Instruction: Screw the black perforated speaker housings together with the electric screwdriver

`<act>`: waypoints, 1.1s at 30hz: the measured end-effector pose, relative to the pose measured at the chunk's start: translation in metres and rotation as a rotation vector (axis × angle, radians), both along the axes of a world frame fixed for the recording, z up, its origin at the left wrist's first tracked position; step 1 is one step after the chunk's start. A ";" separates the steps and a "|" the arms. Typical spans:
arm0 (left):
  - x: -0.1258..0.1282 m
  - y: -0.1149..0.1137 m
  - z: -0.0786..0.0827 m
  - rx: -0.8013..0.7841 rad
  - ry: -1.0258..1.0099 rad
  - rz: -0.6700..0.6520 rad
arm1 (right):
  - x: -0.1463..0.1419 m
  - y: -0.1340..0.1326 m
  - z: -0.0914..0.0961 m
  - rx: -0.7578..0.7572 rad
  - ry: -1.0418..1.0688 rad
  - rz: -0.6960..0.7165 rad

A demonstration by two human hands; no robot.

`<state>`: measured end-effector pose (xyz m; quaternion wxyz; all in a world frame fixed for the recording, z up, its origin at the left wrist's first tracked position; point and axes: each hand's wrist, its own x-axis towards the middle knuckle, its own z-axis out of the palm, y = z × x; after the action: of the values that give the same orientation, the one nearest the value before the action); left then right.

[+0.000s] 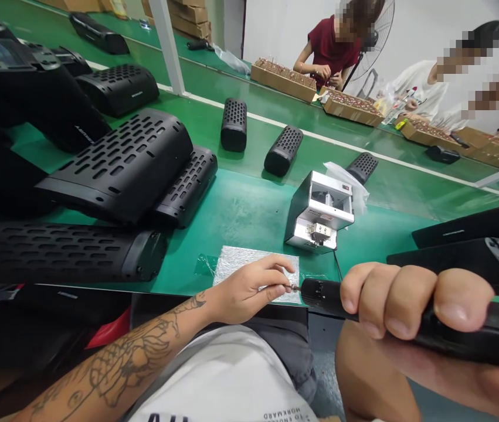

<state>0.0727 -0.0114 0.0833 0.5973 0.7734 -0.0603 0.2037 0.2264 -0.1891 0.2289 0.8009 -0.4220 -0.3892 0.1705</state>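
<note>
I hold a small screw (294,288) pinched between the thumb and forefinger of my left hand (249,288), pressing it against the tip of the black electric screwdriver (411,319), just off the near edge of the green bench (240,211), above my lap. My other left fingers curl loosely over a silvery foam pad (236,264) that lies flat at that near edge. My right hand (411,302) is wrapped around the screwdriver's barrel, fingers pressed together in a firm grip, the tool lying nearly level and pointing left toward the screw. Just beyond the pad stands a small white screw feeder (319,214), its front facing me, with a clear plastic bag (346,179) touching its far side. To my left, along the near edge, lies a long black speaker housing (64,252) with a perforated grille; behind it two more grilled housings (121,167) lean against each other. Farther out on the bench, three small black cylindrical grilles (234,124) lie well apart from one another. At the right edge, two flat black units (464,246) lie side by side. Across a white stripe, along the far edge, open cardboard trays (284,79) hold small parts, and other people sit there; one person in a dark red shirt (326,44) has both hands over a tray, with a fan (383,29) behind.
</note>
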 end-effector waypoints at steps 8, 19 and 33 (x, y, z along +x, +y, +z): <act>0.074 0.101 0.033 0.180 0.292 0.710 | 0.041 0.037 -0.031 -0.046 -0.033 0.292; 0.275 0.290 0.050 -0.076 0.543 1.582 | 0.079 0.033 -0.072 -0.090 0.192 0.353; 0.280 0.278 0.083 -0.626 0.284 1.546 | 0.091 -0.014 -0.095 -0.100 0.371 0.297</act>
<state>0.3531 0.2661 0.1661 0.4784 0.4139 0.6207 0.4631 0.3173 -0.2032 0.1341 0.8029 -0.3608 -0.2844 0.3799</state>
